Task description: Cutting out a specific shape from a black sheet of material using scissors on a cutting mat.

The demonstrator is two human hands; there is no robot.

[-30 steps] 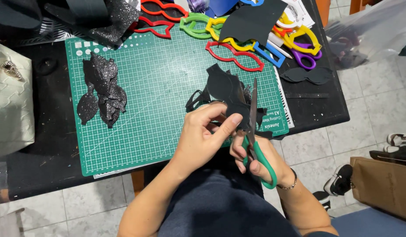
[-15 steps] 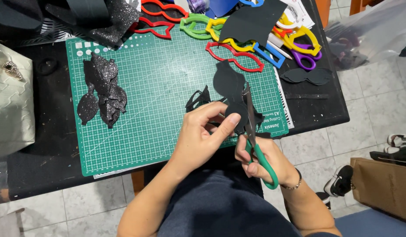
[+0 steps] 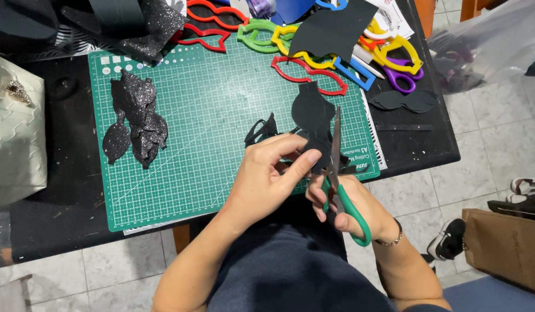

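Just right of frame centre, a black foam shape (image 3: pixel 314 118) stands lengthwise up the picture over the green mat (image 3: pixel 210 110). The left hand (image 3: pixel 267 176), directly below it, pinches its lower edge between thumb and fingers. The right hand (image 3: pixel 348 205), lower right, is closed through green-handled scissors (image 3: pixel 337 167), whose blades run up the shape's right side, slightly parted.

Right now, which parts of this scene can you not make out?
- Head view: the sheet's lower edge, hidden by the left hand.
- Scissors: lower loop hidden in the right hand.
- Bag: cut off by the right edge.
- Ornament: too small to tell.
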